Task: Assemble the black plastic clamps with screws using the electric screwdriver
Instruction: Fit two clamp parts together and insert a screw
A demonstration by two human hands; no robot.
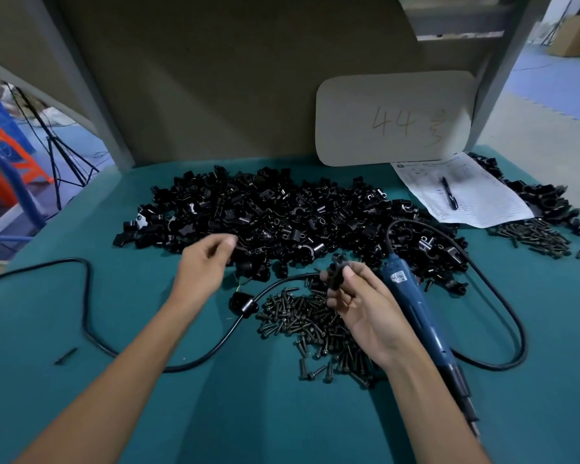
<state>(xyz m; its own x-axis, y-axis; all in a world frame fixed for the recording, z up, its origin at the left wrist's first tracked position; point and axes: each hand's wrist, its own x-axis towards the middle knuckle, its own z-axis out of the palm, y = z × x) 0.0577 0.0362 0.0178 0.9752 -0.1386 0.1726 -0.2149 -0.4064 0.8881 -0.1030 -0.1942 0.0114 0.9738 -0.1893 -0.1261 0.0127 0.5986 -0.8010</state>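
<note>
A large heap of black plastic clamp parts (282, 216) covers the middle of the green table. A pile of dark screws (315, 326) lies nearer to me. My right hand (362, 306) pinches one black clamp (337, 271) between thumb and fingers above the screws. My left hand (205, 262) hovers at the near left edge of the heap, its fingers loosely curled and holding nothing that I can see. The blue electric screwdriver (419, 309) lies on the table just right of my right hand, its black cable (503, 296) looping around it.
A white card marked 44 (392, 118) leans on the back wall. A paper sheet (462, 192) with a pen (448, 192) lies at the back right, beside more clamps (543, 195) and screws (536, 237). A second cable (87, 316) with a black plug (243, 304) crosses the left.
</note>
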